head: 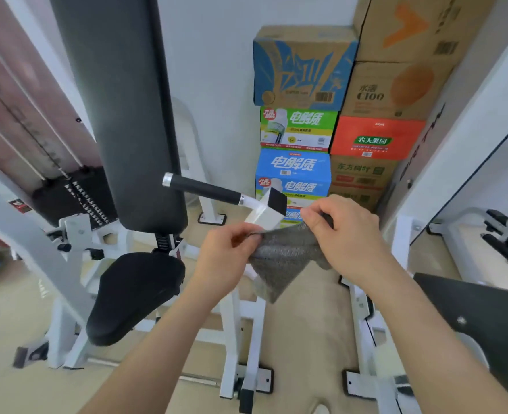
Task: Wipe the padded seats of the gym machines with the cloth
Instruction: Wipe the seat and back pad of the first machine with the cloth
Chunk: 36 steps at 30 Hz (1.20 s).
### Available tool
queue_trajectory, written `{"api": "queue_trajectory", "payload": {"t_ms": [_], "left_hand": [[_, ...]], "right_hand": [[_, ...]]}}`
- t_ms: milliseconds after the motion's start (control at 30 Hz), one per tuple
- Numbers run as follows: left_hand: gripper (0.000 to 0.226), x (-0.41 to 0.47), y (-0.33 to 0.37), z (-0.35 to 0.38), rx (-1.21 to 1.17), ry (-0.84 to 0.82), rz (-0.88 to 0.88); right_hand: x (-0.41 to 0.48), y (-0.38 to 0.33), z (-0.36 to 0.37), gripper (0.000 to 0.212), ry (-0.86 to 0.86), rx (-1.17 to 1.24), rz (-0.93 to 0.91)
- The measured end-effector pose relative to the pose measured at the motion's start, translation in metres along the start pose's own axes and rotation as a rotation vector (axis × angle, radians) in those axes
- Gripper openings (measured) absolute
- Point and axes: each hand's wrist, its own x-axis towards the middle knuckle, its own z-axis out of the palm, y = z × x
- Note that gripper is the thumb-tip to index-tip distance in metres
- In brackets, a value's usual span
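Observation:
A grey cloth (282, 261) hangs in the air between my hands, stretched along its top edge. My left hand (226, 252) pinches its left corner and my right hand (345, 231) pinches its right corner. To the lower left sits a black padded seat (136, 294) on a white machine frame, with a tall black back pad (127, 109) rising above it. The cloth is apart from the seat, to its right and higher. At the right edge, part of another black pad (479, 318) shows.
A black-grip handle (208, 189) on a white arm sticks out just behind my hands. Stacked drink cartons (321, 121) stand against the back wall. A weight stack (82, 198) is at left. White frame legs (235, 339) cross the beige floor below.

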Motion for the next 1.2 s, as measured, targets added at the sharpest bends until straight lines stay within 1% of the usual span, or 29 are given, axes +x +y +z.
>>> {"api": "queue_trajectory", "payload": {"t_ms": [33, 100, 133, 167, 233, 267, 300, 333, 367, 400, 433, 467, 500, 567, 600, 633, 700, 800, 867, 933, 1033, 1067, 1133, 1167, 1200], "left_hand": [[0.021, -0.011, -0.010, -0.021, 0.064, -0.014, 0.042], [0.025, -0.032, -0.031, -0.063, 0.108, -0.015, 0.070], [0.026, -0.042, -0.042, -0.084, 0.074, -0.007, 0.044], [0.027, -0.052, -0.053, -0.104, -0.034, -0.012, -0.022], [0.027, -0.073, -0.071, -0.141, -0.348, -0.101, -0.181], [0.027, -0.083, -0.077, -0.158, -0.480, -0.162, -0.237], [0.027, -0.091, -0.084, -0.173, -0.560, -0.206, -0.271], [0.027, -0.098, -0.089, -0.187, -0.601, -0.237, -0.287], [0.026, -0.105, -0.094, -0.199, -0.598, -0.255, -0.297], [0.024, -0.111, -0.097, -0.209, -0.545, -0.263, -0.299], [0.023, -0.117, -0.102, -0.219, -0.439, -0.283, -0.279], [0.021, -0.122, -0.106, -0.230, -0.293, -0.333, -0.241], [0.018, -0.125, -0.111, -0.242, -0.125, -0.419, -0.193], [0.012, -0.127, -0.119, -0.268, 0.172, -0.623, -0.137], [0.010, -0.127, -0.123, -0.281, 0.293, -0.683, -0.135], [0.012, -0.127, -0.128, -0.292, 0.396, -0.701, -0.144], [0.018, -0.128, -0.139, -0.311, 0.545, -0.657, -0.192], [0.024, -0.126, -0.160, -0.332, 0.678, -0.631, -0.234], [0.022, -0.118, -0.174, -0.347, 0.650, -0.580, -0.262], [0.019, -0.107, -0.190, -0.362, 0.466, -0.495, -0.299], [0.007, -0.088, -0.214, -0.383, 0.113, -0.373, -0.331], [0.010, -0.077, -0.222, -0.389, 0.012, -0.328, -0.336], [0.031, -0.050, -0.239, -0.398, -0.132, -0.216, -0.353], [0.038, -0.031, -0.249, -0.402, -0.185, -0.146, -0.364], [0.039, -0.010, -0.260, -0.405, -0.229, -0.071, -0.370]], "right_hand": [[-0.007, -0.020, 0.011, 0.027, 0.018, -0.016, -0.032], [-0.022, -0.057, 0.039, 0.029, 0.033, 0.019, -0.105], [-0.030, -0.073, 0.055, 0.031, 0.034, 0.046, -0.112], [-0.037, -0.087, 0.071, 0.034, 0.033, 0.088, -0.096], [-0.051, -0.111, 0.101, 0.039, -0.008, 0.276, 0.019], [-0.057, -0.122, 0.114, 0.040, -0.051, 0.426, 0.114], [-0.065, -0.132, 0.127, 0.037, -0.104, 0.608, 0.223], [-0.071, -0.142, 0.138, 0.033, -0.160, 0.785, 0.330], [-0.077, -0.150, 0.147, 0.031, -0.211, 0.911, 0.418], [-0.084, -0.159, 0.154, 0.030, -0.276, 0.953, 0.463], [-0.091, -0.168, 0.158, 0.029, -0.353, 0.924, 0.448], [-0.096, -0.176, 0.160, 0.026, -0.439, 0.825, 0.375], [-0.101, -0.184, 0.159, 0.024, -0.553, 0.648, 0.252], [-0.107, -0.200, 0.162, 0.037, -0.763, 0.191, 0.031], [-0.109, -0.204, 0.167, 0.038, -0.815, 0.021, -0.059], [-0.111, -0.207, 0.174, 0.031, -0.825, -0.043, -0.113], [-0.112, -0.210, 0.186, 0.014, -0.795, 0.035, -0.104], [-0.107, -0.200, 0.203, 0.012, -0.728, 0.215, 0.000], [-0.101, -0.192, 0.213, 0.014, -0.682, 0.291, 0.066], [-0.094, -0.188, 0.225, 0.012, -0.669, 0.421, 0.190], [-0.074, -0.183, 0.246, 0.010, -0.672, 0.733, 0.400], [-0.064, -0.183, 0.256, 0.011, -0.652, 0.806, 0.437], [-0.042, -0.185, 0.280, 0.016, -0.586, 0.911, 0.488], [-0.030, -0.189, 0.293, 0.016, -0.534, 0.949, 0.515], [-0.016, -0.194, 0.307, 0.014, -0.476, 0.980, 0.539]]}}
